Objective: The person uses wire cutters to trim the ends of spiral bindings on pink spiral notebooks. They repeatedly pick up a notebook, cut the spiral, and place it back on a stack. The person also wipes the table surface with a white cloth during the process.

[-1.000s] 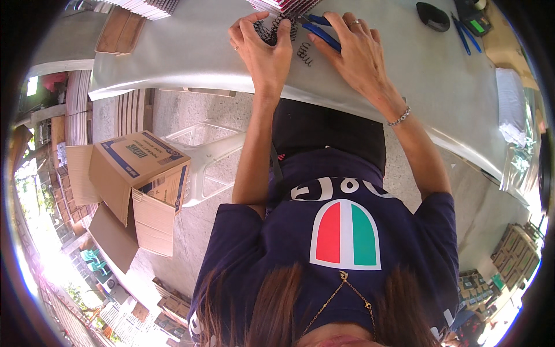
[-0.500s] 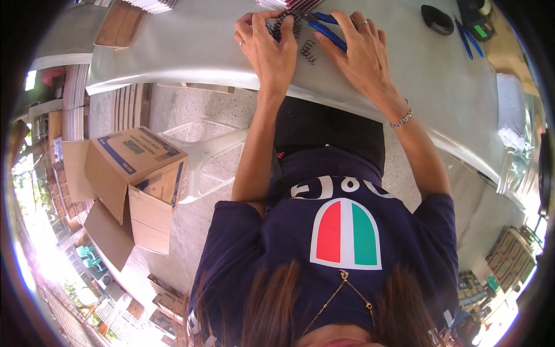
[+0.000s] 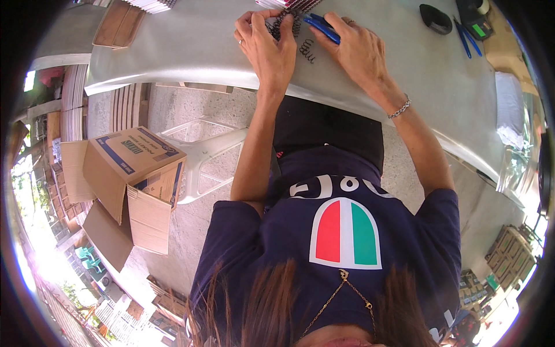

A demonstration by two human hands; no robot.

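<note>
A black wire spiral (image 3: 284,22) and blue-handled pliers (image 3: 321,28) lie on the table.

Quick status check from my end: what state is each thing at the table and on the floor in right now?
Left hand: on the table, fingers curled onto the black wire coil.
Right hand: gripping the blue-handled tool.
Black wire coil: held at the table's far edge, partly hidden by fingers.
Loose coil piece: lying free between the hands.
Blue-handled tool: held, tip toward the coil.
Cardboard box: on the floor, tipped, flaps open.
Blue pens: lying untouched.

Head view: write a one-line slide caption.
Left hand steadies a black wire coil; right hand grips blue-handled pliers.
</note>
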